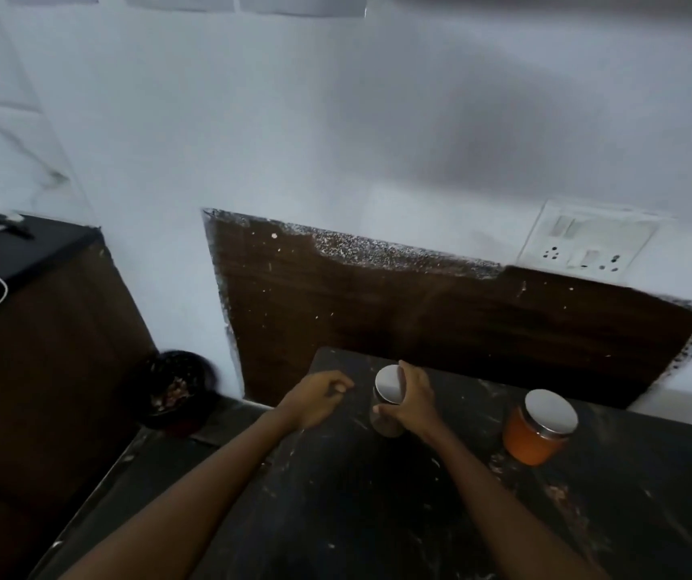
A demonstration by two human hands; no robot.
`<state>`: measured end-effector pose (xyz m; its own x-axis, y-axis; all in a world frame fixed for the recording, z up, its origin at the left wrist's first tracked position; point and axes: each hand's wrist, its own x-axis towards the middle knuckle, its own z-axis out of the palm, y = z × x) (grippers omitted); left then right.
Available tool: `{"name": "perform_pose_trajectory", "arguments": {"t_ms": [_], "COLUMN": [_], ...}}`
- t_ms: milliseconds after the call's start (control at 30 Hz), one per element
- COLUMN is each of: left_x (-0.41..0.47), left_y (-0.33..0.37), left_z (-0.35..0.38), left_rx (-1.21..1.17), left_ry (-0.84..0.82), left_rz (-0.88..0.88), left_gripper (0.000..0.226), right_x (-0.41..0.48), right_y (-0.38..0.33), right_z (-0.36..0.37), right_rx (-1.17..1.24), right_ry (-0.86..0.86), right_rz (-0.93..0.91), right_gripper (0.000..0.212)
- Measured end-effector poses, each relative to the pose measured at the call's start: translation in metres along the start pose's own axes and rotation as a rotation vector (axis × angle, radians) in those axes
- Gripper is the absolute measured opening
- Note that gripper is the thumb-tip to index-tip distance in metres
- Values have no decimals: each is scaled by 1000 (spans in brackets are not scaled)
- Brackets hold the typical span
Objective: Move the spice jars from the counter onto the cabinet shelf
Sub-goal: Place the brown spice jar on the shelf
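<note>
On the black counter (378,496) stands a glass jar of dark spice (385,401) with a round silver lid, near the back wall. My right hand (413,401) is wrapped around its right side, thumb on the front. My left hand (319,397) hovers just left of the jar with its fingers loosely curled, holding nothing and not touching it. Further right stands a second jar (539,429), filled with orange powder and closed with a silver lid, untouched. No cabinet shelf is visible.
A dark wooden panel (419,311) backs the counter, below a white wall with a socket plate (587,240). A black bin (177,391) sits on the floor at left. Another counter (22,253) with a white cable lies far left.
</note>
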<state>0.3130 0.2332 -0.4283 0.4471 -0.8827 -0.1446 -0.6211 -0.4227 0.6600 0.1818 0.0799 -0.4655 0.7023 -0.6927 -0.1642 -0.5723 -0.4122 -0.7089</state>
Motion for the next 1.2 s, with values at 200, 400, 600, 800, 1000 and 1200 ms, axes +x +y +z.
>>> {"name": "perform_pose_trajectory", "arguments": {"t_ms": [200, 400, 600, 800, 1000, 1200], "left_x": [-4, -23, -53, -70, -84, -91], "left_y": [5, 48, 104, 156, 191, 209], "left_z": [1, -1, 4, 30, 55, 66], "left_rx": [-103, -459, -788, -999, -1264, -1411], "left_ry": [-37, 107, 83, -67, -325, -387], "left_rz": [-15, -18, -12, 32, -31, -66], "left_gripper": [32, 44, 51, 42, 45, 55], "right_x": [-5, -36, -85, -129, -150, -160], "right_y": [-7, -28, -36, -44, -35, -30], "right_z": [2, -48, -117, -169, -197, -207], "right_rx": [119, 392, 504, 638, 653, 728], "right_ry": [102, 154, 198, 242, 231, 214], "right_rz": [-1, -90, -174, -213, -190, -232], "right_gripper": [69, 58, 42, 14, 50, 53]}}
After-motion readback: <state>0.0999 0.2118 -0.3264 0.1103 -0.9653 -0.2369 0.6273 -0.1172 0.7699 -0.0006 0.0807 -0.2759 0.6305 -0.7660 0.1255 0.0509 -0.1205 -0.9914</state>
